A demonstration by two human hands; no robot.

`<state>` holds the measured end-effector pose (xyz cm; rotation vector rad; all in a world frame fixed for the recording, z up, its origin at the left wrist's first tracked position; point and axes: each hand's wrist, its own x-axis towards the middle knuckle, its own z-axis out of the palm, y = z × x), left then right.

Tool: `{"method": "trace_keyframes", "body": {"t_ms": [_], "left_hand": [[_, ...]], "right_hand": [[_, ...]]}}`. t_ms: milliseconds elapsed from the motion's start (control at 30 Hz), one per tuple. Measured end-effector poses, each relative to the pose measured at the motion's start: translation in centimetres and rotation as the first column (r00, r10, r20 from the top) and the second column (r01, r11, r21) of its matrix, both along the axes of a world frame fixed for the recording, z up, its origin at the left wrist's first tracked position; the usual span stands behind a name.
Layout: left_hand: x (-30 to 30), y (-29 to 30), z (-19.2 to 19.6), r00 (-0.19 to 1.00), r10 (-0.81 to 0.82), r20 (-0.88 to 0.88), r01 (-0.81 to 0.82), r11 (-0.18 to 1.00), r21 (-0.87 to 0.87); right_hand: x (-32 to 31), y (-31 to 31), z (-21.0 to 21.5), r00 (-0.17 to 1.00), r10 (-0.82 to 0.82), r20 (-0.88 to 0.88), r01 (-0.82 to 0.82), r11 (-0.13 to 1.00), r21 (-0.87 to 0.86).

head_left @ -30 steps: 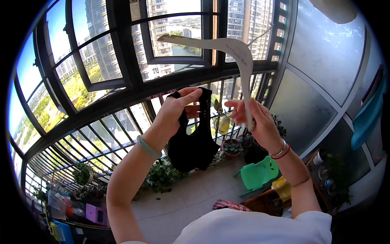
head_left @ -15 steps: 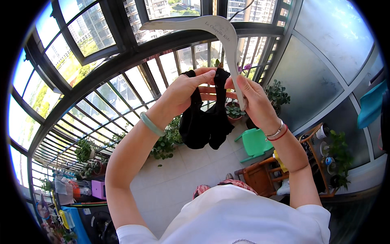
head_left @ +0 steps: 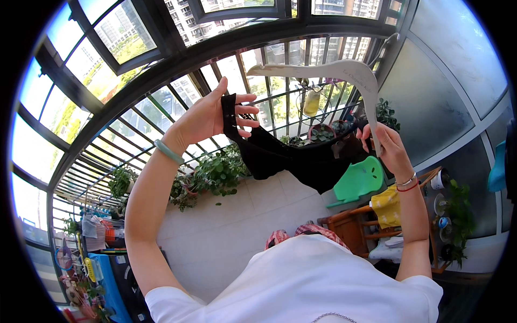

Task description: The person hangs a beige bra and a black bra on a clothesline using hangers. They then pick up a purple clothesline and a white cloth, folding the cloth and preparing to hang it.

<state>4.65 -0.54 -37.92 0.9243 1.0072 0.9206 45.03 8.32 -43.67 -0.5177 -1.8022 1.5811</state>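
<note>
A black bra point(head_left: 293, 159) hangs stretched between my two hands. One of its straps loops round my left hand point(head_left: 218, 116), whose fingers are spread and reach through the loop, carrying that side of it. On the right, my right hand point(head_left: 383, 145) is closed round one arm of a worn white clothes hanger point(head_left: 328, 70). The other side of the bra runs up to this hand, but its grip on the fabric is partly hidden. Above the bra, the hanger's free arm points left, and its hook point(head_left: 389, 40) is at the upper right.
A curved window railing point(head_left: 140, 121) with potted plants point(head_left: 215, 172) runs ahead and left. A green chair point(head_left: 358, 180) and a wooden chair point(head_left: 347, 231) stand at the right, beside a plant shelf point(head_left: 436, 247). Frosted panels point(head_left: 431, 97) bound the right side. Household items point(head_left: 99, 237) crowd the lower left.
My hands have moved apart, stretching the bra sideways. The hanger has shifted right and down with my right hand. My left fingers have gone from pinching the strap to spreading inside it.
</note>
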Motion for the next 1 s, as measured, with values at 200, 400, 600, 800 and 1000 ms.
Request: {"method": "trace_keyframes", "body": {"t_ms": [200,400,600,800,1000], "left_hand": [[2.9,0.7,2.2,0.976,-0.025,-0.216,0.048,0.994,0.103],[7.1,1.3,5.5,0.764,-0.016,-0.645,0.234,0.939,0.253],[7.5,2.6,6.1,0.654,-0.077,-0.752,0.388,0.888,0.246],[8.0,2.3,6.6,0.728,-0.028,-0.685,0.257,0.938,0.233],[7.9,2.6,5.5,0.813,0.076,-0.578,0.059,0.976,0.211]], "right_hand": [[2.0,1.4,-0.7,0.989,0.059,0.138,-0.077,0.989,0.125],[1.6,1.3,-0.4,0.982,0.163,0.090,-0.175,0.973,0.153],[1.8,0.6,0.7,0.990,0.138,0.010,-0.138,0.982,0.131],[3.0,0.3,0.8,0.998,0.060,0.035,-0.064,0.987,0.150],[3.8,-0.4,0.9,0.999,0.012,0.042,-0.020,0.981,0.195]]}}
